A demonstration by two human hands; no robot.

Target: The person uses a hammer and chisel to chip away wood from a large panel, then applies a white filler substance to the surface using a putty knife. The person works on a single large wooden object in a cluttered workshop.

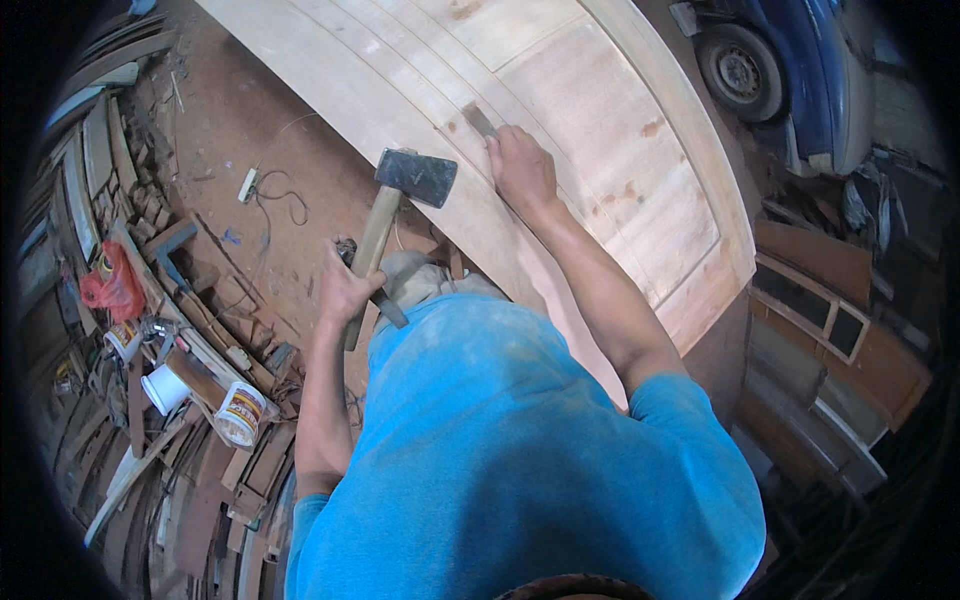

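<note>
My left hand, left of my body, is closed round the wooden handle of a hammer with a dark metal head, and also grips a second dark tool, perhaps a chisel, partly hidden by my fingers. My right hand rests on a pale wooden panel with grooved lines and a framed border. Its fingers are closed on a small flat brownish piece lying against the surface; I cannot tell exactly what it is. Brown stains dot the panel.
Piled timber offcuts fill the left, with a red plastic bag and white buckets. A white power strip with cord lies on the dirt floor. At right are a blue car and stacked wooden boards.
</note>
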